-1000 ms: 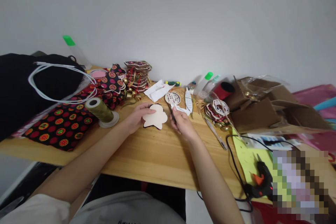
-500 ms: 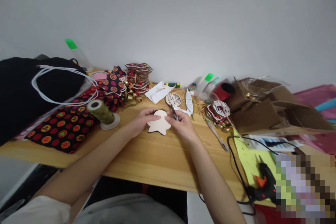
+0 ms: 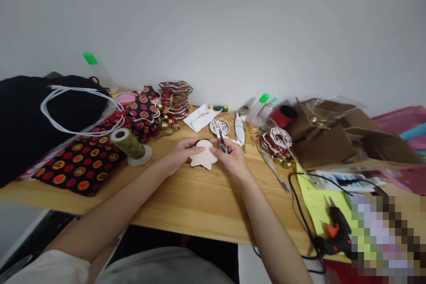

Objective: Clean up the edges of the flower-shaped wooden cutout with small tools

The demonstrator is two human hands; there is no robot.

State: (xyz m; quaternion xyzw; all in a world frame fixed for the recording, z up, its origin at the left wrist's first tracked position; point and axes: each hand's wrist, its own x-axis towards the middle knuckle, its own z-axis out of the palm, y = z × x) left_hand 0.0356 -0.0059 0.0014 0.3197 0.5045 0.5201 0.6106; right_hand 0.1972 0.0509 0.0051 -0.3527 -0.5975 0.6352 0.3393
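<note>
Between both hands is a cream-coloured flat cutout [image 3: 202, 156] with a rounded top and a flared, notched bottom, dark cloth showing at its edge. My left hand [image 3: 182, 154] grips its left side, thumb on the pale face. With its thumb on the opposite side, my right hand [image 3: 231, 157] also holds the cutout. A slim dark tool [image 3: 223, 143], perhaps small scissors or a pen, sticks up from the right hand's fingers; its kind is unclear. Just beyond lies a round printed disc [image 3: 219, 128].
A green thread spool [image 3: 128, 144] and patterned black cloth [image 3: 80, 164] are on the left. Stacked ornaments with bells [image 3: 175, 100] stand at the back. To the right are a craft knife [image 3: 276, 172], a cardboard box [image 3: 326, 142] and a glue gun [image 3: 337, 228] with a black cable.
The cutout has turned slightly in my hands, and its lower edge sits a little further right. The dark tool remains in my right hand.
</note>
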